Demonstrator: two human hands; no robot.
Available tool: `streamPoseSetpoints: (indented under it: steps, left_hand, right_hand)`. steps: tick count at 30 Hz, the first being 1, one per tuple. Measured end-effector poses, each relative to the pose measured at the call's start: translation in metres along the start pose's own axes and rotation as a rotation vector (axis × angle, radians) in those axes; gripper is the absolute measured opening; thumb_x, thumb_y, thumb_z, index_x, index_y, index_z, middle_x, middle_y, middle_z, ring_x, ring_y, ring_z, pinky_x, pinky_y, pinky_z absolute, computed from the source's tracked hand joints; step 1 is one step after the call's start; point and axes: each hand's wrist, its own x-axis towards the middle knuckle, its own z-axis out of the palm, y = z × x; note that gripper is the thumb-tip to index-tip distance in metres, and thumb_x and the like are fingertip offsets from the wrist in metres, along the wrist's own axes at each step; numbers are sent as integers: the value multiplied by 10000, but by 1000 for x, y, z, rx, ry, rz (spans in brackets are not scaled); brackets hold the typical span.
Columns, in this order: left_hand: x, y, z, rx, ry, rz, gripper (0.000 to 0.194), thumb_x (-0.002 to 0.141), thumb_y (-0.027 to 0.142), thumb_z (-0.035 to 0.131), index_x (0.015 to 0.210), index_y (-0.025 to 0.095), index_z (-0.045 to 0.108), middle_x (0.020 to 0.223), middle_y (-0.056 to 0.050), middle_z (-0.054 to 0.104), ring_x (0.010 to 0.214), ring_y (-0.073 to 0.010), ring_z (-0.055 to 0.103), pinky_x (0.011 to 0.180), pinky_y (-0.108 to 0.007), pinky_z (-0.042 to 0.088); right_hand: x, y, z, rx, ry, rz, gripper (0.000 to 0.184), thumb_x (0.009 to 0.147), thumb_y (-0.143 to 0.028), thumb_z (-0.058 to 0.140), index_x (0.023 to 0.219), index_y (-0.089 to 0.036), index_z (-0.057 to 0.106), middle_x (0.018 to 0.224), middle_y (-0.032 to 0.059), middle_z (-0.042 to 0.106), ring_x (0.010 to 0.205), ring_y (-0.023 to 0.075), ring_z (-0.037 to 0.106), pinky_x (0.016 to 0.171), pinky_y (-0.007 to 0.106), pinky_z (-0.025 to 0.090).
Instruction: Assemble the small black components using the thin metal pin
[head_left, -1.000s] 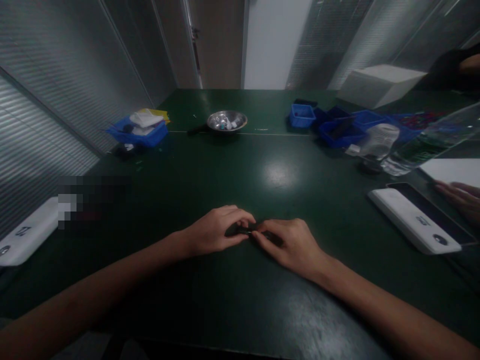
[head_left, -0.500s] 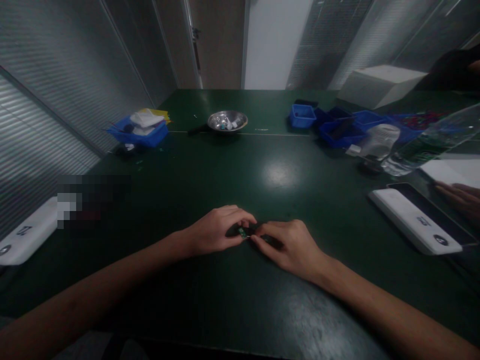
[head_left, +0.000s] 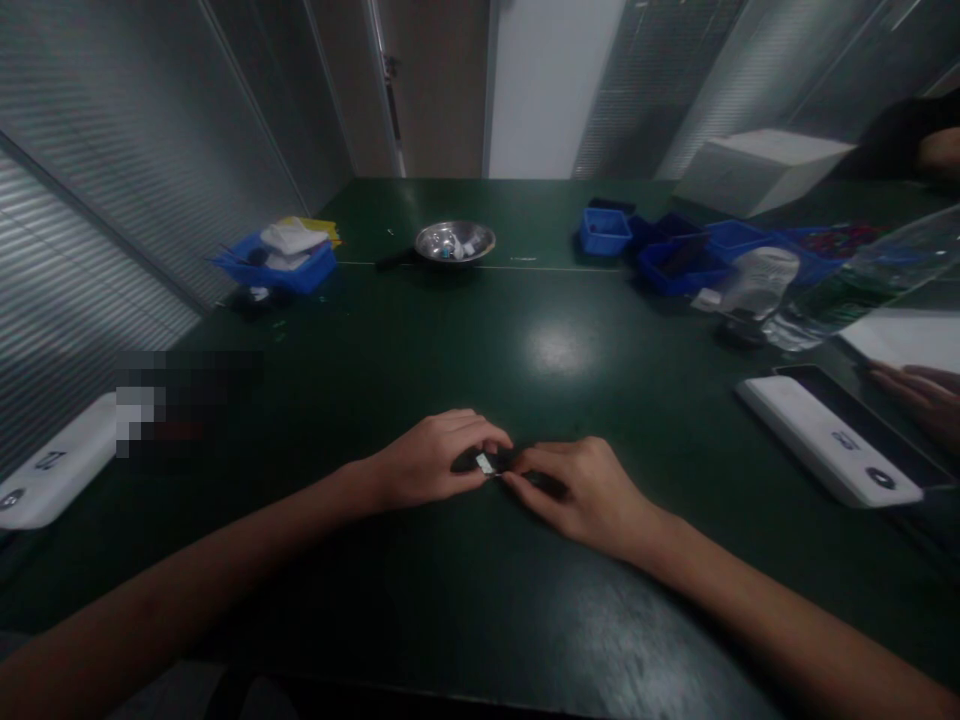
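Near the table's front, my two hands meet fingertip to fingertip. My left hand [head_left: 427,458] is closed, its thumb and fingers around a small circuit board [head_left: 486,464] whose upper face shows pale and bright. Close against the board's right end, my right hand [head_left: 585,490] is closed in a pinch. Dark bits show around the fingertips, and what the right fingers grip is too small to tell.
A metal bowl [head_left: 427,245] with small parts stands at the back of the green table [head_left: 465,350]. Blue bins [head_left: 606,232], a plastic bottle [head_left: 817,310] and a white power bank [head_left: 832,440] lie right, where another person's hand [head_left: 919,395] rests. Left are a blue basket [head_left: 311,270] and another white device [head_left: 60,465].
The circuit board's visible face has gone from green to pale and bright. Both hands keep nearly the same place and grip.
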Motion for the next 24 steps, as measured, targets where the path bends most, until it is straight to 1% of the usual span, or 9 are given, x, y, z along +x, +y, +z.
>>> streamPoseSetpoints:
  steps: [7, 13, 18, 24]
  left_hand:
    - [-1, -2, 1, 4, 0, 3, 327, 936, 165, 673, 1258, 169, 616, 1084, -74, 657, 1018, -210, 595, 898, -335, 457]
    - [-1, -2, 1, 2, -5, -1, 313, 951, 192, 665, 1260, 171, 624, 1068, -79, 657, 1011, -212, 599, 889, -340, 472]
    - [0, -2, 0, 7, -8, 4, 292, 963, 207, 659, 1250, 166, 630, 1066, -80, 655, 1009, -210, 596, 891, -344, 475]
    - [0, -1, 0, 18, -9, 10, 273, 973, 216, 649, 1240, 160, 635, 1058, -81, 657, 1004, -211, 595, 892, -349, 479]
  right_hand:
    - [-1, 1, -1, -16, -26, 8, 278, 1057, -353, 516, 994, -189, 731, 806, 22, 699, 680, 137, 651, 645, 268, 405]
    - [-2, 0, -2, -31, -29, 2, 286, 1053, -358, 522, 944, -186, 722, 807, 21, 695, 673, 133, 647, 639, 268, 401]
    - [-1, 0, -2, -35, -30, 3, 263, 1048, -350, 528, 975, -191, 725, 808, 16, 694, 668, 131, 641, 634, 269, 396]
    - [-1, 1, -2, -46, -39, 5, 280, 1053, -362, 520, 972, -191, 726, 798, 18, 692, 664, 134, 638, 633, 271, 394]
